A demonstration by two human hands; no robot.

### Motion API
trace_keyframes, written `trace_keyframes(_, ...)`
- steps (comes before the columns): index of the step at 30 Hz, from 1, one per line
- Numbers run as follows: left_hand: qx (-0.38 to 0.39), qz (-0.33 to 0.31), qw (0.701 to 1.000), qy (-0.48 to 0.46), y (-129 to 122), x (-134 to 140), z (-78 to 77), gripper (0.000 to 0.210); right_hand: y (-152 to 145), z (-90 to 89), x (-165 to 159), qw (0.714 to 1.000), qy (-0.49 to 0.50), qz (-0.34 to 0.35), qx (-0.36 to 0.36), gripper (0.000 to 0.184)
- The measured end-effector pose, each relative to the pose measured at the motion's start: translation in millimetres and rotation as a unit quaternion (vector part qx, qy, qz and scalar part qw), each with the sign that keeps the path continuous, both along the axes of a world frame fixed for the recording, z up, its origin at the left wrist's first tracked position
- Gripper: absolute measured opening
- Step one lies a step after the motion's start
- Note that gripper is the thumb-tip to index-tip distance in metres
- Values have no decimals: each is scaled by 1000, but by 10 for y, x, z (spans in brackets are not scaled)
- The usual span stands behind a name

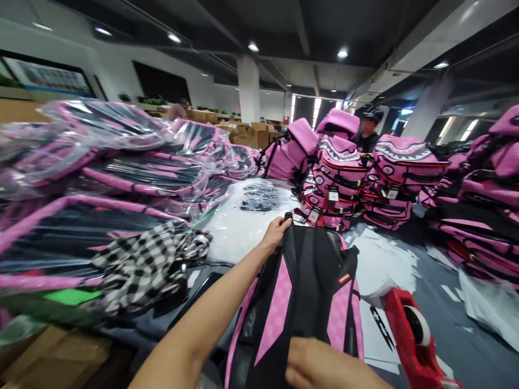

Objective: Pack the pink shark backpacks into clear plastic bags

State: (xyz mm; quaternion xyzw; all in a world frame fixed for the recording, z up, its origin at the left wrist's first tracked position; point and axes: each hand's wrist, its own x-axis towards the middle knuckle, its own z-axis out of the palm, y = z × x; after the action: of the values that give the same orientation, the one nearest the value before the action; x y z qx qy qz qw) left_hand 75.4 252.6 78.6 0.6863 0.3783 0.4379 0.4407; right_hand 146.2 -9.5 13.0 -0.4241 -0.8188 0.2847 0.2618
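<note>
A black and pink backpack (310, 270) stands in front of me with its back panel and shoulder straps facing me. My left hand (277, 231) is closed on its top left corner, by the upper end of a strap. Low on the same bag, my right hand (312, 359) is over the back panel, blurred by motion. Its fingers curl inward, and whether they grip anything is hidden. To the right of the bag are a red tape dispenser (409, 335) with a roll of tape and small black snips (382, 328) on white paper.
Plastic-wrapped pink and black backpacks (141, 173) are piled at left, a checked cloth (141, 265) before them. Behind my bag lies a white plastic sack (247, 221). Stacked pink backpacks (338, 178) with toothed-mouth prints stand beyond. Paper sheets (381, 254) cover the table's right side. People are farther back.
</note>
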Motion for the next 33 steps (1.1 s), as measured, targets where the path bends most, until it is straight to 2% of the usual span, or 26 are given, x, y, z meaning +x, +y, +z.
trace_keyframes(1,5,24,1000,19,23,60,-105,27,-122,25,92,1000,-8,-16,-4,30)
trace_keyframes(2,13,48,998,37,39,101,-202,22,-198,78,234,998,-5,-64,-3,31)
trace_keyframes(3,24,69,996,52,46,126,-287,17,-225,151,422,990,2,-143,1,33)
trace_keyframes(4,36,87,993,64,46,140,-354,10,-205,229,646,968,4,-250,3,35)
trace_keyframes(5,51,100,991,73,38,145,-401,7,-140,301,892,938,-9,-346,4,36)
trace_keyframes(7,88,113,986,83,-6,144,-434,23,101,395,1385,853,-74,-516,-20,39)
trace_keyframes(8,111,109,984,85,-44,144,-426,29,260,413,1598,814,-94,-572,-45,43)
trace_keyframes(10,160,68,981,90,-157,158,-388,29,601,415,1896,770,-108,-624,-77,50)
trace_keyframes(12,205,-21,973,101,-310,217,-355,15,898,420,1993,767,-104,-629,-75,48)
trace_keyframes(14,238,-125,957,111,-469,341,-348,8,1078,459,1913,774,-99,-624,-41,38)
trace_keyframes(15,248,-173,947,111,-539,429,-354,13,1112,487,1827,780,-96,-618,-17,34)
trace_keyframes(17,258,-248,928,104,-638,635,-377,35,1075,540,1615,807,-80,-583,51,31)
trace_keyframes(19,254,-287,919,93,-684,841,-410,43,939,562,1404,841,-37,-523,138,31)
trace_keyframes(21,243,-296,920,84,-699,996,-455,32,771,559,1223,850,10,-477,223,29)
trace_keyframes(24,222,-287,929,67,-713,1113,-540,10,556,577,960,829,13,-456,325,22)
trace_keyframes(29,185,-262,945,56,-657,1199,-601,20,223,774,462,785,-65,-404,464,8)
trace_keyframes(31,186,-259,946,64,-619,1198,-581,17,60,846,396,783,-64,-400,472,7)
trace_keyframes(33,196,-264,941,74,-655,1110,-566,14,-89,886,483,793,-26,-448,411,12)
